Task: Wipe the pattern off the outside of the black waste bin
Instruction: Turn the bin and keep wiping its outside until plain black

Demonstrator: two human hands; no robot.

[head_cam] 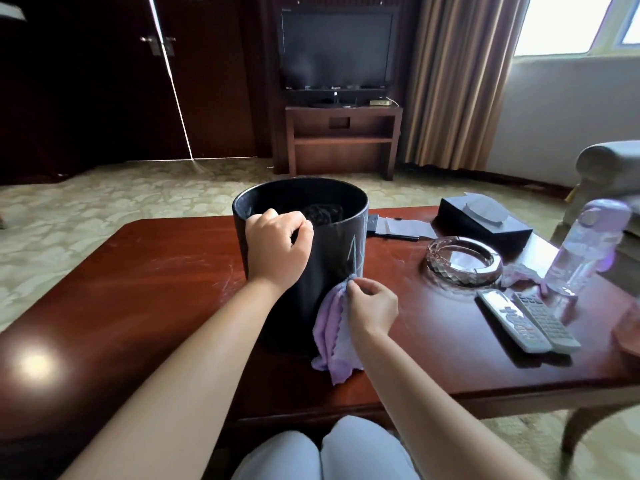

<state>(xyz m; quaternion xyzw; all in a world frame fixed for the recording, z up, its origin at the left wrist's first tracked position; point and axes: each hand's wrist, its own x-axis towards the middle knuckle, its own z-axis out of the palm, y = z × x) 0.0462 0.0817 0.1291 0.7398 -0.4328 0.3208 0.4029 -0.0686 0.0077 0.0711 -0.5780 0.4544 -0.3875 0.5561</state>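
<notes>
The left hand (278,244) curls its fingers over the near rim of the black waste bin (311,292), gripping the wall and holding the bin upright on the dark red wooden table (145,289); below that grip and to its right, the right hand (372,308) pinches a lilac cloth (332,334) between thumb and fingertips and presses its upper corner against the outside of the bin, low on the wall; the rest of the cloth hangs down from the pinch to the tabletop; just above the pinched corner, pale scribbled lines of the pattern (356,252) run up the bin's right side toward the rim; further right of the cloth hand, apart from the bin, lie a glass ashtray (464,259), two remote controls (528,322) side by side, and a clear bottle with a lilac cap (585,244); beyond the ashtray sits a black tissue box (485,220).
</notes>
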